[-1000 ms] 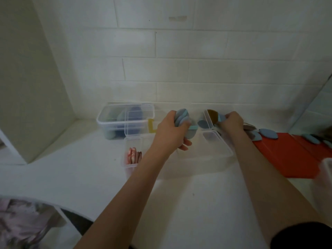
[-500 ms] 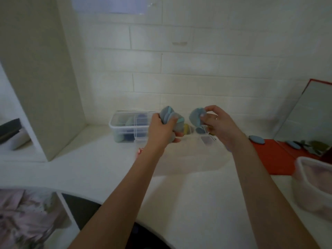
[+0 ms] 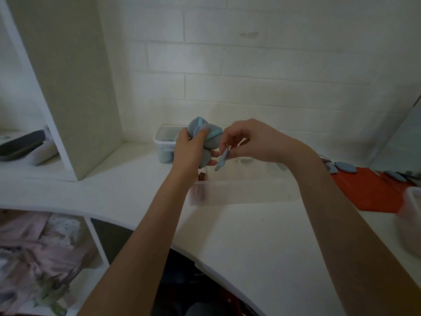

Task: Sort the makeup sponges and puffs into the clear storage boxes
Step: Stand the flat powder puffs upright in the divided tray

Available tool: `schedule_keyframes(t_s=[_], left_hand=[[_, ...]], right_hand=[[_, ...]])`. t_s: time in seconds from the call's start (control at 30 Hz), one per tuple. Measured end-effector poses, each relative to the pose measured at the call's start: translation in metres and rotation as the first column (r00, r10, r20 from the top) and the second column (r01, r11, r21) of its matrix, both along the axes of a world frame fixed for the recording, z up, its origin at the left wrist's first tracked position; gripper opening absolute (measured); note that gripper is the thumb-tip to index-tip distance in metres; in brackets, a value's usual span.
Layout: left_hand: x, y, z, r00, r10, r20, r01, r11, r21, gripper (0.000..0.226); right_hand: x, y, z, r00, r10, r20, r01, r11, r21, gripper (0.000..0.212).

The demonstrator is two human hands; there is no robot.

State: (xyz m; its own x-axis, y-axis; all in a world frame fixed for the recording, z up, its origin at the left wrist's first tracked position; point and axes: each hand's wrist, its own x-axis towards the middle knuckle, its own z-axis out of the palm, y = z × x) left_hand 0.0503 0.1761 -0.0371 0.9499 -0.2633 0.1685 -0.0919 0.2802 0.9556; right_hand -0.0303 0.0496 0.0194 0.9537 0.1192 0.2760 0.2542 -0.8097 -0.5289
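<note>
Left hand [image 3: 190, 148] is gripping a bunch of blue-grey puffs [image 3: 208, 136], fingers curled round them, held up above the near clear box [image 3: 239, 193]. Right hand [image 3: 252, 141] is pinching a single blue puff [image 3: 222, 158] edge-on between thumb and fingertips, just to the right of the bunch and nearly touching it. Both hands are hovering over the left end of the near clear box.

The near clear box is sitting on the white surface [image 3: 250, 236]; a few pinkish-brown pieces [image 3: 202, 176] are standing in its left end (blurred, exact kind unclear). Behind the near clear box, against the tiled wall, a lidded clear box [image 3: 165, 142] is holding blue shapes; the left hand is hiding most of it.

To the right of the near clear box an orange-red mat [image 3: 373, 192] is lying on the surface, with loose blue puffs [image 3: 346, 167] lying along its far edge. Further right of the near clear box, at the frame edge, part of another container [image 3: 411, 215] is showing, blurred.

To the left of the near clear box a tall beige panel [image 3: 68, 76] is standing on the surface. Below the surface edge, pale fabric [image 3: 34, 254] is lying in a cubby.
</note>
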Motion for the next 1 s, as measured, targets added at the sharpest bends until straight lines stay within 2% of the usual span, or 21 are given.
schedule_keyframes(t_s=[0.1,0.2,0.27,0.43,0.67,0.77,0.87,0.93,1.0], left_hand=[[0.000,-0.001,-0.002,0.997,0.071,0.037,-0.072,0.997,0.039,0.034],[0.001,0.000,-0.002,0.993,0.118,0.012,-0.118,0.993,0.000,0.036],[0.000,0.000,-0.003,0.990,0.144,0.015,-0.144,0.989,0.030,0.038],[-0.002,-0.002,-0.002,0.966,0.219,0.139,-0.231,0.970,0.081,0.026],[0.000,-0.002,-0.004,0.976,0.134,0.170,-0.146,0.988,0.055,0.017],[-0.001,0.000,-0.002,0.974,0.108,0.199,-0.120,0.992,0.048,0.014],[-0.002,0.000,-0.001,0.988,0.055,0.145,-0.058,0.998,0.018,0.012],[-0.003,0.000,-0.001,0.993,0.024,0.118,-0.024,1.000,-0.008,0.013],[-0.004,0.001,0.001,0.991,0.005,0.132,-0.005,1.000,0.002,0.015]], right_hand=[[0.003,0.007,-0.005,1.000,-0.001,-0.023,0.000,0.998,-0.065,0.020],[0.011,0.015,-0.015,1.000,0.008,-0.028,-0.010,0.995,-0.097,0.021],[0.016,0.018,-0.019,0.999,0.002,-0.033,-0.007,0.990,-0.140,0.022],[0.022,0.017,-0.027,0.995,-0.020,-0.094,0.000,0.977,-0.213,0.026],[0.022,0.018,-0.041,0.991,-0.132,0.024,0.134,0.979,-0.151,0.042],[0.024,0.010,-0.040,0.988,-0.152,-0.029,0.146,0.977,-0.153,0.037],[0.022,-0.001,-0.033,0.986,-0.100,-0.134,0.098,0.995,-0.024,0.027],[0.020,-0.007,-0.031,0.987,-0.153,-0.051,0.158,0.978,0.133,0.020],[0.020,-0.008,-0.030,0.966,-0.259,0.013,0.238,0.909,0.343,0.018]])
